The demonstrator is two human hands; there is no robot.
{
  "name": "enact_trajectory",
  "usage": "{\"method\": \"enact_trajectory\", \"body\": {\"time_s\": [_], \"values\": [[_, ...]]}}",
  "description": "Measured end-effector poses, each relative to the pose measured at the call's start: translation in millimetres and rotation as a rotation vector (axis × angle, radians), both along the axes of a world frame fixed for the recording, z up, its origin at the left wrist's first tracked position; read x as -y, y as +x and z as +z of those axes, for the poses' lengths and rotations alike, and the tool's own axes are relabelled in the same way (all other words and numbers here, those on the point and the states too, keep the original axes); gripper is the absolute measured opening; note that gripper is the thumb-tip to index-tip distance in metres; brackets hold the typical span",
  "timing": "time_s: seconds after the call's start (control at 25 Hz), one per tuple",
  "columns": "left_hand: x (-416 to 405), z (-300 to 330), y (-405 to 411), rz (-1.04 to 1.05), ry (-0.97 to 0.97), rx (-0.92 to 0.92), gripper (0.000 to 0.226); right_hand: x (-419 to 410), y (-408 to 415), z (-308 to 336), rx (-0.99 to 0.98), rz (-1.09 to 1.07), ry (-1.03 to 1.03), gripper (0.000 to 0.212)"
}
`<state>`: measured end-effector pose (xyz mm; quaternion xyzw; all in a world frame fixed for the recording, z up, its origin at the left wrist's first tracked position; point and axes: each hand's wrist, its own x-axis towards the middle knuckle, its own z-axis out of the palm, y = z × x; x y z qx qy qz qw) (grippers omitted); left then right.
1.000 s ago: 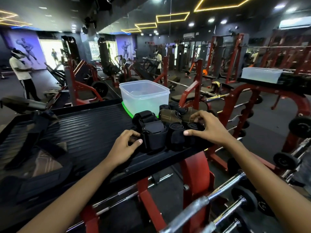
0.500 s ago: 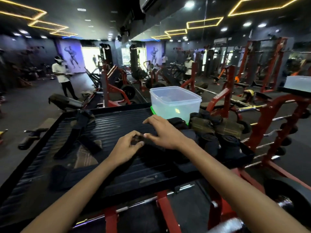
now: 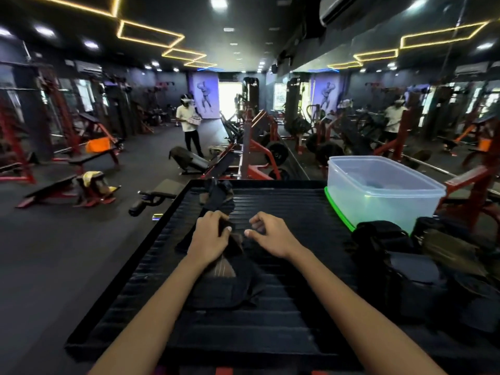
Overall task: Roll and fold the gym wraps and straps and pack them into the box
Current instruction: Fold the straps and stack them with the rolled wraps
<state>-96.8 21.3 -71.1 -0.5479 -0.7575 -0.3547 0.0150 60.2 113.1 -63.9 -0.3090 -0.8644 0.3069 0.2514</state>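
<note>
A long black fabric gym strap lies on the black ribbed table, its length running away from the person. The left hand pinches it mid-length; the right hand hovers beside, fingers curled, grasping nothing. Rolled black wraps sit blurred beside the clear plastic box.

The surface is black with ribbed stripes. The box is clear with a green rim at its base. The strap is black; the wraps are black and olive.
</note>
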Motion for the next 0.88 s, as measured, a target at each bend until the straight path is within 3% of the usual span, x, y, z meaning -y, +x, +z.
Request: {"method": "enact_trajectory", "body": {"time_s": [0.16, 0.32, 0.44, 0.56, 0.68, 0.88], "values": [[-7, -9, -2, -0.024, -0.068, 0.054, 0.026, 5, -13, -21, -0.017, 0.052, -0.117, 0.040], [-5, -4, -6, 0.036, 0.107, 0.440, 0.028, -5, -16, -24, -0.207, -0.116, -0.302, 0.023], [-4, -2, -5, 0.064, 0.113, 0.717, 0.031, -8, -15, -27, -0.216, -0.179, -0.344, 0.025], [-1, 6, -6, 0.003, -0.111, 0.832, 0.037, -6, -13, -22, -0.130, -0.126, -0.297, 0.033], [2, 11, -1, -0.137, -0.333, 0.747, 0.030, -8, -9, -20, -0.092, -0.037, -0.341, 0.040], [-8, 9, 7, -0.010, 0.116, 0.750, 0.015, -8, -3, -11, -0.208, -0.088, -0.501, 0.065]]}}
